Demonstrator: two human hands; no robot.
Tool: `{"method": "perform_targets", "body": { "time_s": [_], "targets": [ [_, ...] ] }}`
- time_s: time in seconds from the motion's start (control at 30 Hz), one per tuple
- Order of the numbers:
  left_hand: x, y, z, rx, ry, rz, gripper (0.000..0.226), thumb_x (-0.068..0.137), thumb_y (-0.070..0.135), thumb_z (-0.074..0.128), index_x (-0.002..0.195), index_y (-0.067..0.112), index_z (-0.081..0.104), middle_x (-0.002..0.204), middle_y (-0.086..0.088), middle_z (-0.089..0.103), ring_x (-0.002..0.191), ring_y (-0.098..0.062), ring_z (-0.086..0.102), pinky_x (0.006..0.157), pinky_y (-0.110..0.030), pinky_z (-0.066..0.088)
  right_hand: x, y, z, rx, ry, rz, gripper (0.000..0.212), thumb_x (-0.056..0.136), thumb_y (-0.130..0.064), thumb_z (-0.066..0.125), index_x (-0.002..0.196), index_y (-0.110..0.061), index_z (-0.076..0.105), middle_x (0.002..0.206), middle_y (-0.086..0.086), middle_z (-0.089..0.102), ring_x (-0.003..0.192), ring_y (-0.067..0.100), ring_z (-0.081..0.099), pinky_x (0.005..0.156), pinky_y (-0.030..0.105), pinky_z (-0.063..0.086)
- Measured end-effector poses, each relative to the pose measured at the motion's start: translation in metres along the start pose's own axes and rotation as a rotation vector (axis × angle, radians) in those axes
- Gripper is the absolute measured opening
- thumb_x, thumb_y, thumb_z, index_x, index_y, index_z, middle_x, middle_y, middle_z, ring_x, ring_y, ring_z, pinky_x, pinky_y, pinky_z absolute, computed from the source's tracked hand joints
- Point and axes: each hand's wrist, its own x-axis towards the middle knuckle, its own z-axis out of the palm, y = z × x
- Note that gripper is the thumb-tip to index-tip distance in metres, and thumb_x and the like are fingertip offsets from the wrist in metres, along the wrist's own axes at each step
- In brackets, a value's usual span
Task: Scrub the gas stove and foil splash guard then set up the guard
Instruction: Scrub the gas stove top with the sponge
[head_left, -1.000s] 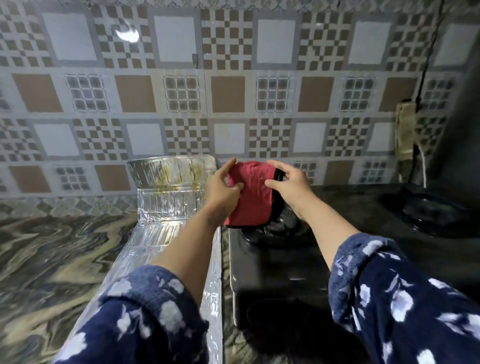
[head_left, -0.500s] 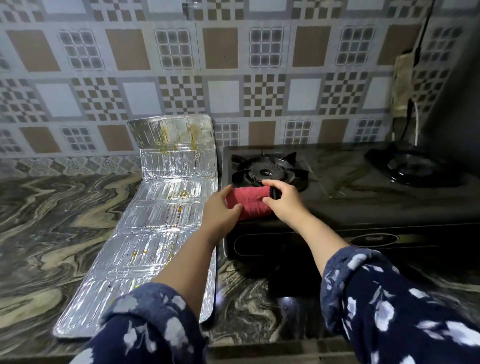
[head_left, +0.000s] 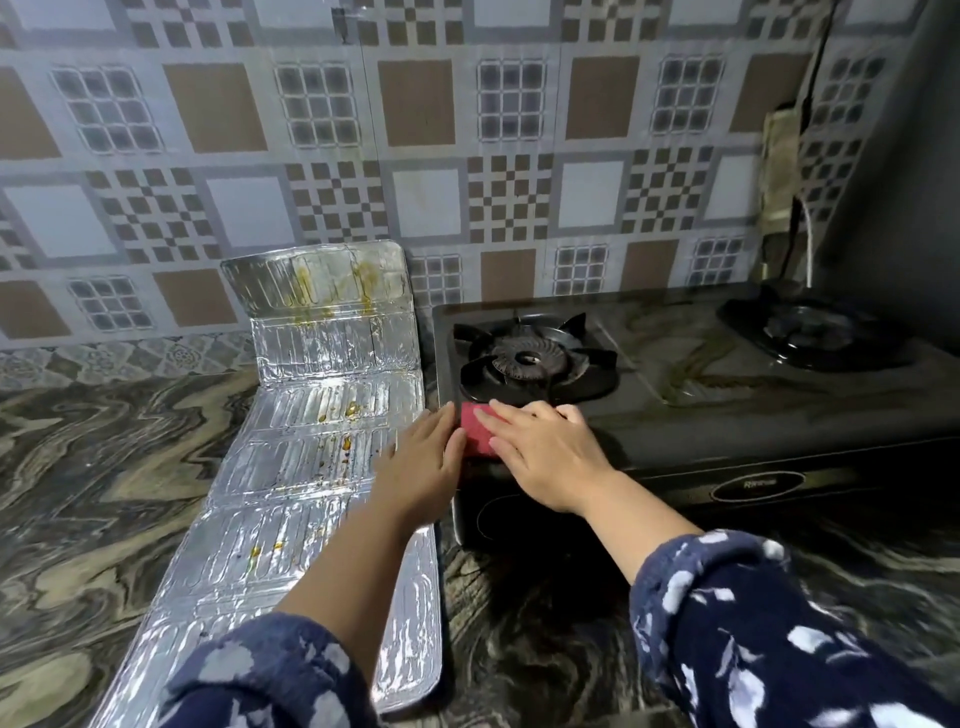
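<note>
Red scrub pad (head_left: 475, 427) sits on the black gas stove's (head_left: 727, 415) front left corner, right hand (head_left: 545, 457) pressing it with flat fingers, left hand (head_left: 423, 467) open beside it, touching. Foil splash guard (head_left: 291, 467) lies mostly flat on the marble surface (head_left: 93, 467), just left of the stove, grease-spotted.

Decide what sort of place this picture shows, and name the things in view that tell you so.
Most likely a home kitchen: a two-burner gas stove stands on a marbled stone counter against a patterned tiled wall, with a stained foil splash guard beside it.
</note>
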Motion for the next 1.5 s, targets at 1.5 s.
{"method": "perform_targets", "body": {
  "time_s": [1.5],
  "targets": [
    [0.010,0.031,0.008,0.264,0.161,0.114,0.033,0.091,0.031,0.037,0.115,0.021,0.059,0.123,0.002,0.056,0.118,-0.019,0.050,0.103,-0.043,0.030,-0.015,0.023,0.004,0.157,0.063,0.378,0.044,0.099,-0.037,0.032,0.142,-0.033,0.040,0.156,-0.001,0.029,0.144,0.016,0.022,0.118,0.043,0.010]
  ]
}}
